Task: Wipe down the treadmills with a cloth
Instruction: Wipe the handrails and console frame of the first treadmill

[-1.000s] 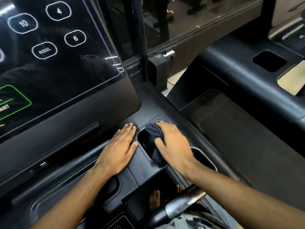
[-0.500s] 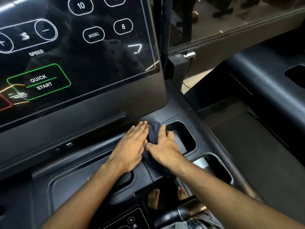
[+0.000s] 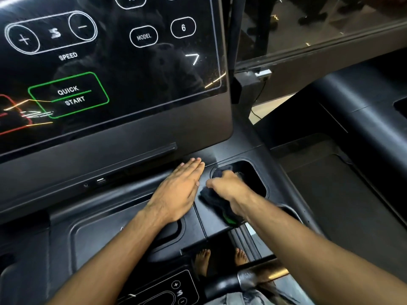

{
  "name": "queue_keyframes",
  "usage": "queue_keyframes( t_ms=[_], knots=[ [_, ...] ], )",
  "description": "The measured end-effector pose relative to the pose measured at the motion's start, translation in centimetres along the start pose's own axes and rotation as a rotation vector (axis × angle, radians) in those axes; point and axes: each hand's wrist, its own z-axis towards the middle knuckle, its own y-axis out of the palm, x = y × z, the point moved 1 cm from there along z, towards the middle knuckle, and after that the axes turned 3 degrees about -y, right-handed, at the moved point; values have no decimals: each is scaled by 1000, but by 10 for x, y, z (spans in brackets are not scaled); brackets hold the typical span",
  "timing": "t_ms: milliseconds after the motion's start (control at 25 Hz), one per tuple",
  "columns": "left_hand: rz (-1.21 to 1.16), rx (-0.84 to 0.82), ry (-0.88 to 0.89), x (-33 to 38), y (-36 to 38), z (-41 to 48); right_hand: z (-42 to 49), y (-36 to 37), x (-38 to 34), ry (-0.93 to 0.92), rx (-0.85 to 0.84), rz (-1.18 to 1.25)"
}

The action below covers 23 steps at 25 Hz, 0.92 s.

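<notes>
We stand at the treadmill console (image 3: 220, 216), the largest thing before us, its touchscreen (image 3: 110, 62) lit above with speed and quick-start buttons. Since half a second ago our right hand (image 3: 229, 188) has pushed forward off the flat panel and down into the cup holder (image 3: 253, 175), taking the cloth (image 3: 211, 198) with it. We judge the flat patch beside the recess is wiped and the inside of the recess is now the step in hand.

The left hand (image 3: 178, 190) has stayed flat on the console just beside the right, its fingers (image 3: 193, 165) straight and pressed together, gripping nothing.

The right hand's fingers curl down into the recess, bunched on the dark cloth; their tips are hidden. The cloth lies under that hand, part inside the cup holder, part trailing back over its near rim.
</notes>
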Motion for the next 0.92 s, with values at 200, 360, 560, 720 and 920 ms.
queue_keyframes(
  t_ms=[200, 360, 560, 720, 920],
  knots=[
    [27, -6, -22, 8, 1, 2, 0, -40, 1, -193, -436, -499],
    [29, -22, -32, 13, 1, 5, -11, -60, -1, -482, -675, -1375],
    [39, -39, -27, 16, 2, 1, 8, -78, 11, -1156, -517, -2011],
    [28, -2, -24, 17, 0, 3, 33, -92, 6, -1776, -395, -1947],
    [-4, 31, -8, 16, 0, -2, 46, -66, 17, -1552, -485, -2092]
  ],
)
